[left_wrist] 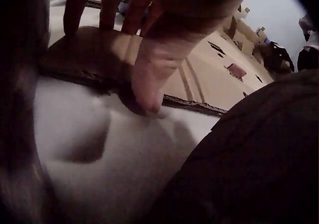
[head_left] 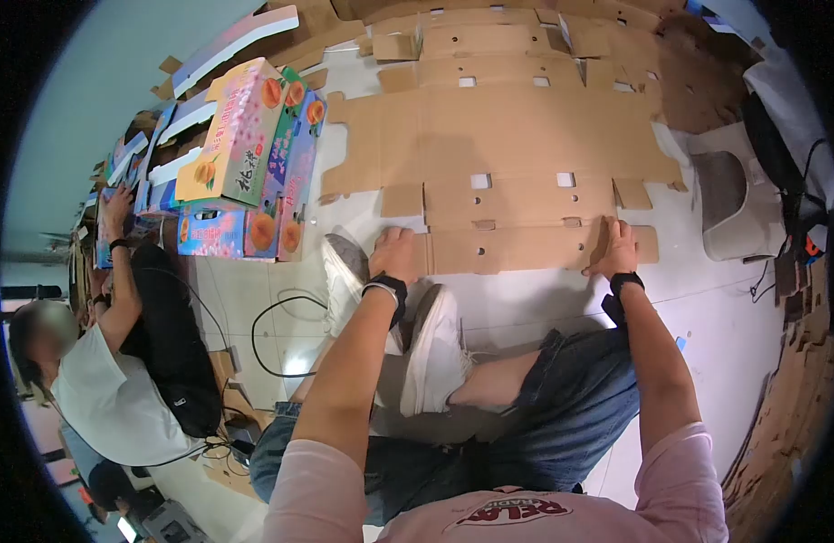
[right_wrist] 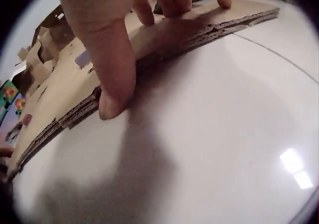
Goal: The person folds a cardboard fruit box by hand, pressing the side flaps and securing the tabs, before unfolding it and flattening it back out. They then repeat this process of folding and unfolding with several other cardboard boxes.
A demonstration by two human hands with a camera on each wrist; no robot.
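1. Pink shirt (head_left: 517,516) with printed lettering is closest, then jeans (head_left: 566,385) below it, torn-looking at the hem. Whoever's in them is sitting with legs bent, white sneakers (head_left: 431,362) on the floor (head_left: 539,297).
2. Main item is the cardboard (head_left: 517,127): big, plain brown, lying flat on the floor right past the shoes. Bunch of cut-out holes and flaps on it, and the near edge looks more than one layer thick.
3. Left hand (head_left: 396,255) is on the left end of the near strip. Fingers are spread with gaps between them, laid over the cardboard, thumb down at the near edge.
4. Right hand (head_left: 616,249) is over toward the right end of that same strip. Same deal: fingers spread on top, thumb over the near edge, tip right by the floor. Can't tell if either thumb is tucked under.
5. Both wrists have dark bands on, and the hands are well apart.
6. Fruit boxes (head_left: 231,136), really colorful ones, are piled just left of the cardboard. A black cable (head_left: 254,337) loops on the floor near the left shoe.
7. Off to the left, another person (head_left: 118,385) in white has a hand up at the boxes. On the right there's a beige stool-looking thing (head_left: 761,226) near the cardboard.
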